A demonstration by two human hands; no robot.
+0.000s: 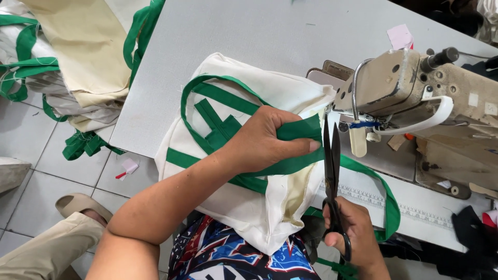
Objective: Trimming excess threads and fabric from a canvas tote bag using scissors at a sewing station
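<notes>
Closest to me, my right hand (353, 228) is closed through the loops of the black scissors (332, 171), down by the near edge of the worktop (249, 31). The blades are parted a little and point straight away from me, so their long axis runs near-to-far, tips right beside the sewing machine (425, 88).

Just past that, my left hand (264, 142) is shut on the green strap (298, 129), thumb on top, pinching it tight. The strap runs left-to-right, pretty much square across the blades, with its free end just at them.

The strap belongs to the cream bag (244, 207), which hangs half off the near edge into my lap. I'd guess it's light and floppy, the kind of cloth that slumps wherever you leave it, and the strap is soft webbing that folds easily. So pinching close to the cut end looks like the best hold, otherwise it just sags away from the blades.

Far left corner has a pile of more bags (78, 57) drooping over the edge toward the floor.
</notes>
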